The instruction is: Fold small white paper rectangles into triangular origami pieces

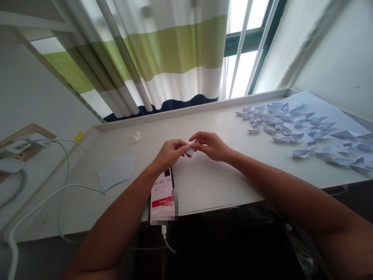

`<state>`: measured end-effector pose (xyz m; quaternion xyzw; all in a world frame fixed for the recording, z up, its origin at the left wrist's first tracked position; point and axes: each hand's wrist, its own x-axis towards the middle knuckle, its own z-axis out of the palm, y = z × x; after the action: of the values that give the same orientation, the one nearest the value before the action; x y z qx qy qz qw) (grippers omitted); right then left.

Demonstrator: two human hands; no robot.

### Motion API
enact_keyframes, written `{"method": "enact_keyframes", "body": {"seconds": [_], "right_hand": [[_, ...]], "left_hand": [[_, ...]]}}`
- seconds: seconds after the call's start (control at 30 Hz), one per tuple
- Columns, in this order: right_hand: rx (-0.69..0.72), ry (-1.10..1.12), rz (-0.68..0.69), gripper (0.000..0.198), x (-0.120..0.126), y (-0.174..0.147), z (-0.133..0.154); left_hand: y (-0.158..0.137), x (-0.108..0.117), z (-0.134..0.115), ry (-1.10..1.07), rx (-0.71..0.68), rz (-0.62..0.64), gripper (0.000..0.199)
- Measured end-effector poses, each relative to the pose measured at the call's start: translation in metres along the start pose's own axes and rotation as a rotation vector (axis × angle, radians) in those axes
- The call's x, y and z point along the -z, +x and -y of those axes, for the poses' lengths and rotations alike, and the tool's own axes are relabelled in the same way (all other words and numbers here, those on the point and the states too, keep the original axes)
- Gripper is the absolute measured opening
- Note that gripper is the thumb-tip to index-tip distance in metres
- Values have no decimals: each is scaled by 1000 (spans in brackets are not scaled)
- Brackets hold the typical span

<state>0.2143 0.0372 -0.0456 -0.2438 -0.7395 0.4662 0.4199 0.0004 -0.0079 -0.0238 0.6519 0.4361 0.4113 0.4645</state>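
Two bare hands meet above a white flat table point(215, 190): the left hand point(171, 152) pinches a small white folded paper piece point(190, 151) between thumb and finger; the right hand point(212, 146), loosely curled, has its fingertips at it, but whether these also grip, I cannot tell. Folding seems the present step, and the next crease probably calls for fine fingertip pressure. Many white pointed paper boats point(291, 138) lie towards three o'clock from the hands.

1 plugged-in phone point(161, 194); 1 striped curtain point(177, 50) beside a window point(244, 64).
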Motion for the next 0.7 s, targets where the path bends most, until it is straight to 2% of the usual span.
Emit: {"method": "enact_keyframes", "body": {"seconds": [0.1,0.17,0.33,0.53,0.7], "right_hand": [[-3,48,49,29,-1,0,-3],[8,52,67,29,0,0,-3],[106,-130,62,20,5,-2,4],[237,-231,101,23,11,-2,10],[217,-254,106,23,14,-1,10]], "left_hand": [[-1,2,-1,27,-4,32,26],[-1,3,-2,15,-12,6,24],[0,4,-5,-66,7,-73,30],[-1,5,-6,-151,23,-107,41],[0,5,-4,-168,22,-117,36]]}}
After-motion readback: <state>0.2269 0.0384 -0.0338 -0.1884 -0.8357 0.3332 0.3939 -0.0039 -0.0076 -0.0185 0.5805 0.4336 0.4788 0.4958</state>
